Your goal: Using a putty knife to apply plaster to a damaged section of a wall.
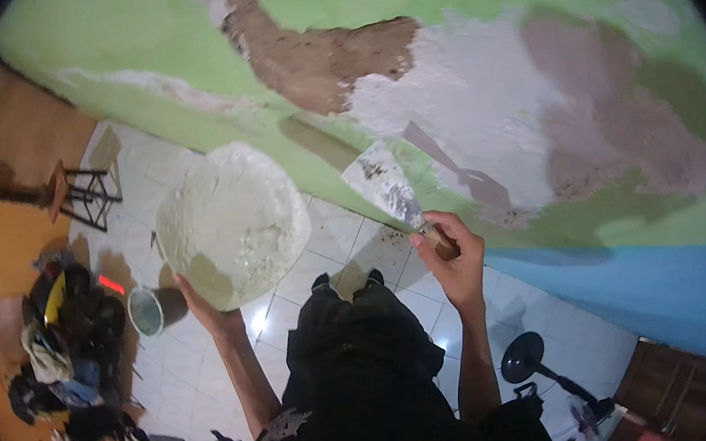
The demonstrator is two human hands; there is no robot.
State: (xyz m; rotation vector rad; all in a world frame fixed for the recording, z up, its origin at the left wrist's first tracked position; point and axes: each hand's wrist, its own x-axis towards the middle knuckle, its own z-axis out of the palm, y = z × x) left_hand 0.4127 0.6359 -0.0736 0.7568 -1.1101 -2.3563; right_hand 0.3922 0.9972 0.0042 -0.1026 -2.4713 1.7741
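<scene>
My left hand is closed at the near edge of a wide, pale basin, its fingers partly hidden beneath. Creamy white putty coats the inside of the basin. Between the thumb and fingers of my right hand is the handle of a putty knife. Its broad blade points up and left, smeared with white putty and dark crumbs. Beyond it stands a green wall with a patch of white putty. Bare brown render shows to the left of that patch.
On the tiled floor at left stands a small bucket. A stool is farther back. Clothes and bags form a pile along the orange wall. To the right are a black round-headed stand and a brown wooden door.
</scene>
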